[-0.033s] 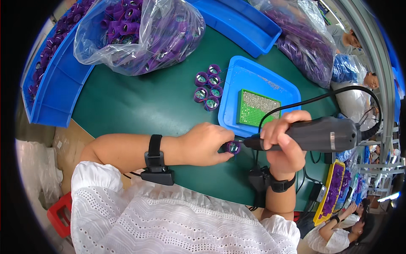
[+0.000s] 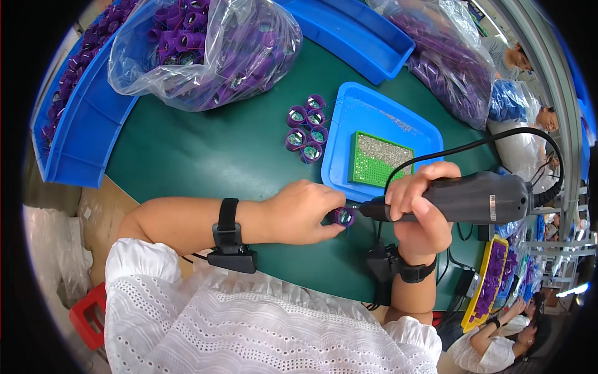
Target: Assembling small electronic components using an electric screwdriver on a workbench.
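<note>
A purple cup-shaped housing with a green circuit board inside is pinched between the thumb and fingers of my left hand, above the green tabletop. My right hand is wrapped round a dark grey electric screwdriver, which lies nearly level. Its narrow tip points left and meets the housing's edge; whether it sits on a screw is too small to tell. Just beyond, a green screw tray full of small silvery screws rests in a shallow blue tray. Several similar purple housings stand grouped left of that tray.
A clear bag of purple housings stands at the far left, beside a blue bin. Another blue bin and a second filled bag lie at the back. The screwdriver's black cable arches over the right side. Co-workers sit at right.
My right hand and the screwdriver have shifted very slightly to the right. My left hand keeps its hold on the housing.
</note>
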A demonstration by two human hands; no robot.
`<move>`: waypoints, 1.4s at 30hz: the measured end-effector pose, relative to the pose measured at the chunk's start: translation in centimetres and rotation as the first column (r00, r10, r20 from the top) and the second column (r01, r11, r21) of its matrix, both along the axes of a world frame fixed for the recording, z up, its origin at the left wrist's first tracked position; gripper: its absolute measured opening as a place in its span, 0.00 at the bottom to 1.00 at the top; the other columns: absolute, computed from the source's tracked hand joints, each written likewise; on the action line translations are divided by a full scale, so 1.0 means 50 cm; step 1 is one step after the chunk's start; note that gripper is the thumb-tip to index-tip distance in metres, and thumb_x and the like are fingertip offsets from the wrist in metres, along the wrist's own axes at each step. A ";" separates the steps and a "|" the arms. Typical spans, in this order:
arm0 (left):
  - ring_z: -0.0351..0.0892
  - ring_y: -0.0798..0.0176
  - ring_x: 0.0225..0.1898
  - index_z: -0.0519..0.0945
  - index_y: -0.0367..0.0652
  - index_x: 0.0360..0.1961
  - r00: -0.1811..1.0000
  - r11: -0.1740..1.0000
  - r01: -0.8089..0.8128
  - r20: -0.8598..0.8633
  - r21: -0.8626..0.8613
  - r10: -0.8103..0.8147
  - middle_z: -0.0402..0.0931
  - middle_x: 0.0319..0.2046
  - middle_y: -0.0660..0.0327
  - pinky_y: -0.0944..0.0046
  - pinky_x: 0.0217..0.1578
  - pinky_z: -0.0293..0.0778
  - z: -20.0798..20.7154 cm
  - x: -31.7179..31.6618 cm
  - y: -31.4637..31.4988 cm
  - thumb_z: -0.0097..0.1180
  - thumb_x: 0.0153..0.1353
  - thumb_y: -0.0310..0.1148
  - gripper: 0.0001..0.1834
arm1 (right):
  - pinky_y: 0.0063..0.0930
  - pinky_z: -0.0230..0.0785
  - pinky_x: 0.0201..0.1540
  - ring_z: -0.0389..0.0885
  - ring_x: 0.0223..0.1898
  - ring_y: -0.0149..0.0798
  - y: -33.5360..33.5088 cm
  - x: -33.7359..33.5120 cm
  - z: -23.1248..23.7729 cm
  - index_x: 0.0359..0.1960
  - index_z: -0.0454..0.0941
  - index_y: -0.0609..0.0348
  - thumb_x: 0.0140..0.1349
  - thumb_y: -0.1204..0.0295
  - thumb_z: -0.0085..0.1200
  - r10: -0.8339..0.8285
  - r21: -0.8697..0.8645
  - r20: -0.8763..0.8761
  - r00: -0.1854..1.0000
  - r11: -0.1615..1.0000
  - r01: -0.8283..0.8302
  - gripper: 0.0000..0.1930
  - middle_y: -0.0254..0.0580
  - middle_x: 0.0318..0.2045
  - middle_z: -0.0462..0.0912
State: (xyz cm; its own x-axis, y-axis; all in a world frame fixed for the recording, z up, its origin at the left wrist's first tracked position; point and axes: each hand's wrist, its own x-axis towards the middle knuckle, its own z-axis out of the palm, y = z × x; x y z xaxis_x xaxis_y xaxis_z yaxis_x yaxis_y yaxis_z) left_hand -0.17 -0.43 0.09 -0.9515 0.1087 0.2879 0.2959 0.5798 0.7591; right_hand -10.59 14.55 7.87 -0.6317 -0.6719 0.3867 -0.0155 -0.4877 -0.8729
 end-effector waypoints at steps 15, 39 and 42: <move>0.76 0.54 0.21 0.77 0.37 0.31 1.000 0.996 0.026 0.016 -0.083 -0.025 0.75 0.19 0.58 0.57 0.22 0.70 0.008 0.004 -0.015 0.65 0.44 0.41 0.19 | 0.30 0.66 0.28 0.71 0.19 0.34 -0.017 -0.037 0.013 0.39 0.62 0.58 0.54 0.78 0.51 -0.215 -0.060 -0.190 0.958 0.976 0.208 0.13 0.39 0.21 0.70; 0.75 0.58 0.19 0.75 0.40 0.30 0.993 0.998 0.069 0.098 -0.002 -0.068 0.73 0.18 0.60 0.59 0.20 0.68 -0.005 -0.001 -0.018 0.65 0.43 0.37 0.16 | 0.29 0.67 0.28 0.71 0.19 0.34 -0.020 -0.068 -0.028 0.40 0.62 0.59 0.55 0.78 0.48 -0.252 -0.047 -0.222 0.942 0.968 0.248 0.12 0.39 0.22 0.71; 0.75 0.57 0.19 0.75 0.40 0.30 0.993 0.998 0.069 0.101 -0.001 -0.068 0.73 0.18 0.59 0.59 0.21 0.68 -0.005 0.000 -0.018 0.65 0.43 0.37 0.16 | 0.29 0.67 0.28 0.71 0.19 0.34 -0.023 -0.067 -0.027 0.40 0.62 0.59 0.55 0.79 0.48 -0.255 -0.042 -0.223 0.941 0.967 0.252 0.12 0.38 0.22 0.71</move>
State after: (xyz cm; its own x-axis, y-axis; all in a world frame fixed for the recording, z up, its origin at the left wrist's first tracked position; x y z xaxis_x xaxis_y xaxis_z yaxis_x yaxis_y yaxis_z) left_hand -0.18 -1.34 -0.17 -0.9660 0.1756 0.1899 0.2568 0.5645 0.7845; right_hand -13.96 13.41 6.52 -0.6760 -0.4950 0.5459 -0.3355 -0.4528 -0.8261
